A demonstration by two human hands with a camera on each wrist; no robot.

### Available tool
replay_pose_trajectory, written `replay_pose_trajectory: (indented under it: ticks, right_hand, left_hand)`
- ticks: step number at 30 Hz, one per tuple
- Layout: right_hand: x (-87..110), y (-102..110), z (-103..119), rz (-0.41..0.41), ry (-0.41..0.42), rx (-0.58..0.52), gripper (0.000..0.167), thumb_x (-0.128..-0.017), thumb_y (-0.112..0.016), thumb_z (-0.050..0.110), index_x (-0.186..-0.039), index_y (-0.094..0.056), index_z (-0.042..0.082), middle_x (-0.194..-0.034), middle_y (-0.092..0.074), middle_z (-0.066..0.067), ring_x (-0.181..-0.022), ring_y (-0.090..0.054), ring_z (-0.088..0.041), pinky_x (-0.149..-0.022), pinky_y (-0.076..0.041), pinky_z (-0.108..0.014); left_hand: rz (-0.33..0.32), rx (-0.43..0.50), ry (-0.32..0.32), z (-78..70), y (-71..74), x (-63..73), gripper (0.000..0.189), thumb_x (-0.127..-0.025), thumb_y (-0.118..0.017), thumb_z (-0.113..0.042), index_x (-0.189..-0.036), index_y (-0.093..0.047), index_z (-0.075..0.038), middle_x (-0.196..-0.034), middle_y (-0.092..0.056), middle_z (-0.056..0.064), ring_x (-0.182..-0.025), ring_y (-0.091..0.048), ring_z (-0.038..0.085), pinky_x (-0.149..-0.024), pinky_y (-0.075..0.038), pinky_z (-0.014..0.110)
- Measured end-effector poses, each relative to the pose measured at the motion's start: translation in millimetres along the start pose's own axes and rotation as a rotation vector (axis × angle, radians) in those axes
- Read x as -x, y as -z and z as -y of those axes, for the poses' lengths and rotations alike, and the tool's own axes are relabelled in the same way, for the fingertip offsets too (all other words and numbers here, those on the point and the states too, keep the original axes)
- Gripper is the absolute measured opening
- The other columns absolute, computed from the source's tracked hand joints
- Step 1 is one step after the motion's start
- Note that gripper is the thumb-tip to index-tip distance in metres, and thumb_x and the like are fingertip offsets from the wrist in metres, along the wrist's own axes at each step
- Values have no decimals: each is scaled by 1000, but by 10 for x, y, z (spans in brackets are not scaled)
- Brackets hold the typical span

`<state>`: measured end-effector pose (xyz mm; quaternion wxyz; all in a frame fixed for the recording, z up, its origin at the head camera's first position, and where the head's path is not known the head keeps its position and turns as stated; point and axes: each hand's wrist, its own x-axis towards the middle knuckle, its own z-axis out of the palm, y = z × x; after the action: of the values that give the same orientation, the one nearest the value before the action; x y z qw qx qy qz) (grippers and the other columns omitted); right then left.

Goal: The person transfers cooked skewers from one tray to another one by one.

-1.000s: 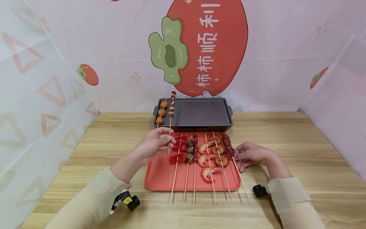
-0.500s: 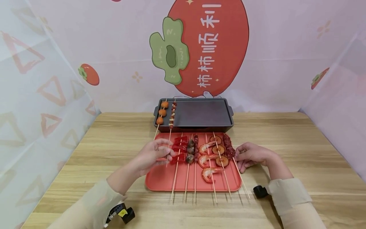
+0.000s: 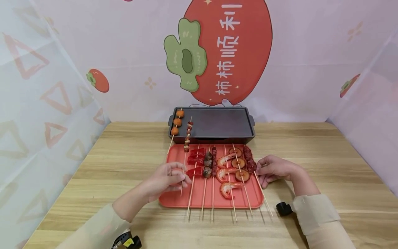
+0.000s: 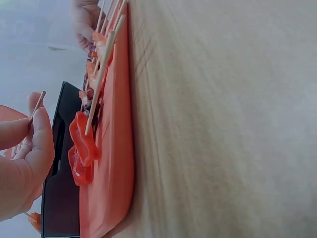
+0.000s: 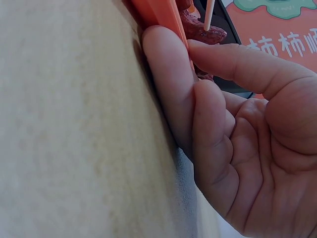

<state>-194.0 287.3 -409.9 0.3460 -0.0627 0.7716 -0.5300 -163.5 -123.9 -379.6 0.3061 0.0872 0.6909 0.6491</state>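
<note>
My left hand [image 3: 163,181] pinches the stick of a thin skewer [image 3: 188,139] threaded with small red-brown and pale pieces. The skewer tilts up over the left part of the red tray [image 3: 174,195], its tip overlapping the black griddle pan [image 3: 220,121] in the head view. In the left wrist view the stick's blunt end [image 4: 37,105] sticks out between thumb and fingers. My right hand [image 3: 274,170] grips the tray's right edge, thumb above and fingers below, beside a dark red meat skewer [image 3: 249,159]. On the griddle's left side lies a skewer of orange balls [image 3: 177,122].
Across the tray lie skewers of red pepper [image 3: 196,160], dark grey-brown pieces [image 3: 207,164], small dark red meat [image 3: 214,160], shrimp [image 3: 228,173] and round brown slices [image 3: 238,163]. Their sticks overhang the tray's front edge. Behind the wooden table [image 3: 124,152] hangs a printed cloth.
My left hand lifted the skewer from over the griddle's left part back toward me, so its pieces now sit partly over the tray. The right hand keeps its hold on the tray.
</note>
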Motion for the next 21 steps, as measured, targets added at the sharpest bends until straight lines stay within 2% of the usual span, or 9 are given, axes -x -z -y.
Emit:
replay_pose_trajectory:
  ticks: [9, 21]
  right_hand:
    - [-4, -8, -4, 1, 6, -2, 10, -96, -55, 7, -90, -57, -1, -73, -71, -7, -62, -71, -14, -53, -52, -16]
    - [-6, -3, -4, 3, 1, -2, 9, -96, -55, 7, -91, -57, 0, -73, -71, -7, -62, -71, -13, -55, -53, -17]
  left_hand:
    - [26, 4, 47, 78, -17, 48, 24, -103, -50, -5, -123, -46, 7, -93, -75, 5, -82, -70, 13, -73, -60, 24]
    - [30, -10, 72, 194, -18, 114, 24, -102, -49, -1, -123, -47, 8, -98, -75, 11, -82, -71, 14, -72, -59, 21]
